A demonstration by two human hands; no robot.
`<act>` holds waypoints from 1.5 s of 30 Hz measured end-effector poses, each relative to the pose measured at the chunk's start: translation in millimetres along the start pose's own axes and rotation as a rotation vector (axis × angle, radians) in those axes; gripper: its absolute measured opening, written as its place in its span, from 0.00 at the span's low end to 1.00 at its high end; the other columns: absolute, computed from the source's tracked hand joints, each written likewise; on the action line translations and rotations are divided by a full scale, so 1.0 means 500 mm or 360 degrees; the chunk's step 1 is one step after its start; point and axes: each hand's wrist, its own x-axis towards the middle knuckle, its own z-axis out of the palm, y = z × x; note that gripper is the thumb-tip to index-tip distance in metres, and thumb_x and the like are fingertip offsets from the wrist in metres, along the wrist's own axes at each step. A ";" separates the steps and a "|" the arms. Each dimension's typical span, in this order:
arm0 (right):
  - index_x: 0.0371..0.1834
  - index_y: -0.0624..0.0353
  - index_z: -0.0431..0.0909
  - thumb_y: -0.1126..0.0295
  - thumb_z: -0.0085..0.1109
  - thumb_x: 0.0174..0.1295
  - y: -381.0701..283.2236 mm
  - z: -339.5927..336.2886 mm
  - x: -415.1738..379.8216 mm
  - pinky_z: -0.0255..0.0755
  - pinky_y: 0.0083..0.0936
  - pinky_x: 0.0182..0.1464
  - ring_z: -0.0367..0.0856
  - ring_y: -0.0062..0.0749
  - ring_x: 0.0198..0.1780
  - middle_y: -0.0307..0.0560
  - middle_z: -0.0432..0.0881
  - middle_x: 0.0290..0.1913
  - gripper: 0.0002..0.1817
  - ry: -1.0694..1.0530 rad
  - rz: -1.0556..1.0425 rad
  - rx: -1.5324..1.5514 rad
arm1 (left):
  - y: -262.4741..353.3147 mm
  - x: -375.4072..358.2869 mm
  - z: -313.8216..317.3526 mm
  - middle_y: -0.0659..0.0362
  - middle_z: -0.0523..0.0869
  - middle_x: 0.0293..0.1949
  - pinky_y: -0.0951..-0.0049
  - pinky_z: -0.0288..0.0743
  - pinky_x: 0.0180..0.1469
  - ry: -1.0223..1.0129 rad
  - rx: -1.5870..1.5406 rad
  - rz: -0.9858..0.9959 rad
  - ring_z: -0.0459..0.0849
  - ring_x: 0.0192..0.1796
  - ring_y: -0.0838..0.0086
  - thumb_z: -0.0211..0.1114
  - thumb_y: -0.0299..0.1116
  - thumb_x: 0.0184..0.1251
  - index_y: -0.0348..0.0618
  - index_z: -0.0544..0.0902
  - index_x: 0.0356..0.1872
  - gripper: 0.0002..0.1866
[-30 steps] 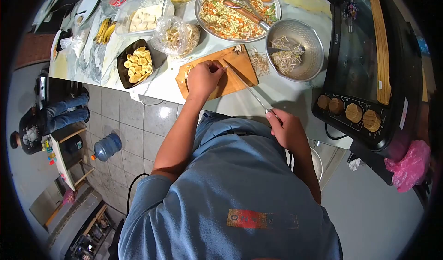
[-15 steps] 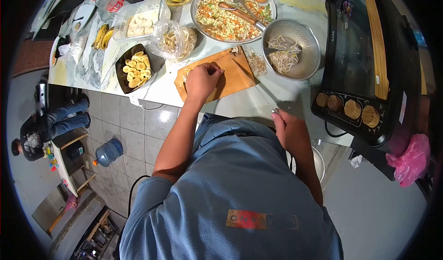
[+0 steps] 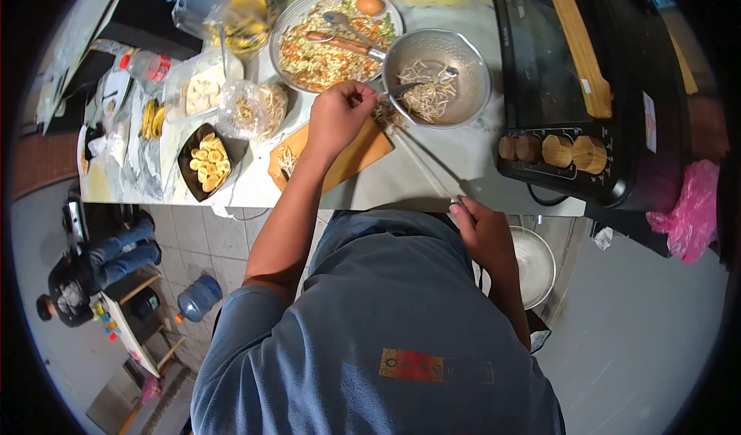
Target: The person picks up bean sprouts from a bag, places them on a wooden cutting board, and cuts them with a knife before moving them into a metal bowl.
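My left hand [image 3: 338, 122] is over the far right side of the wooden cutting board [image 3: 356, 162], thumb and fingers pinched together. What they hold, if anything, is too small to make out. My right hand [image 3: 486, 234] grips a knife [image 3: 428, 167] near the counter's front edge. The thin blade points away toward the bean sprout scraps [image 3: 387, 116], partly hidden behind my left hand. A few bean sprouts [image 3: 286, 160] lie on the board's left end. Beyond the scraps stands a metal bowl [image 3: 471, 64] with bean sprouts [image 3: 428, 101] and a dark utensil inside.
A tray [image 3: 275, 45] of chopped vegetables holds utensils and an egg [image 3: 370, 5]. Leftward are a bag of sprouts [image 3: 251, 111], a dark dish [image 3: 187, 169] of sliced bananas and a bottle [image 3: 150, 66]. An oven [image 3: 548, 72] stands right. Another person [image 3: 73, 288] is far left.
My left hand has moved from above the board toward the scraps beside the bowl, still pinched. The knife remains in my right hand. The view has shifted.
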 end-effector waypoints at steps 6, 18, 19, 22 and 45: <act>0.39 0.64 0.78 0.58 0.56 0.74 0.014 0.015 -0.019 0.72 0.43 0.38 0.79 0.66 0.38 0.63 0.81 0.32 0.17 -0.0049 -0.0034 0.0109 | 0.034 0.045 0.054 0.52 0.90 0.28 0.69 0.81 0.37 -0.0026 -0.0056 0.0184 0.90 0.29 0.69 0.71 0.37 0.68 0.38 0.91 0.40 0.11; 0.47 0.62 0.84 0.60 0.60 0.72 -0.001 0.012 0.026 0.74 0.38 0.36 0.83 0.58 0.33 0.63 0.83 0.32 0.15 -0.0151 -0.0115 0.0132 | -0.075 -0.073 -0.049 0.60 0.86 0.25 0.74 0.74 0.33 0.0228 0.0106 -0.0287 0.79 0.27 0.81 0.70 0.38 0.71 0.36 0.88 0.41 0.13; 0.48 0.62 0.84 0.60 0.61 0.72 -0.005 0.013 0.032 0.74 0.37 0.35 0.84 0.57 0.32 0.62 0.83 0.31 0.15 -0.0157 -0.0124 0.0118 | -0.087 -0.091 -0.059 0.60 0.86 0.25 0.74 0.74 0.33 0.0261 0.0106 -0.0309 0.79 0.27 0.81 0.70 0.38 0.71 0.36 0.88 0.41 0.13; 0.50 0.61 0.84 0.61 0.61 0.72 0.004 0.023 0.061 0.73 0.35 0.34 0.84 0.49 0.28 0.60 0.82 0.28 0.15 -0.0267 -0.0125 0.0104 | -0.138 -0.150 -0.079 0.53 0.89 0.30 0.68 0.78 0.36 0.0413 0.0193 -0.0437 0.86 0.28 0.67 0.70 0.38 0.69 0.37 0.88 0.41 0.12; 0.54 0.68 0.84 0.64 0.60 0.73 -0.029 0.027 0.112 0.72 0.21 0.30 0.76 0.16 0.25 0.37 0.78 0.23 0.17 -0.0375 -0.0397 0.0042 | -0.212 -0.239 -0.119 0.51 0.85 0.37 0.58 0.79 0.48 0.0618 0.0536 -0.0300 0.84 0.42 0.55 0.73 0.31 0.57 0.41 0.88 0.40 0.11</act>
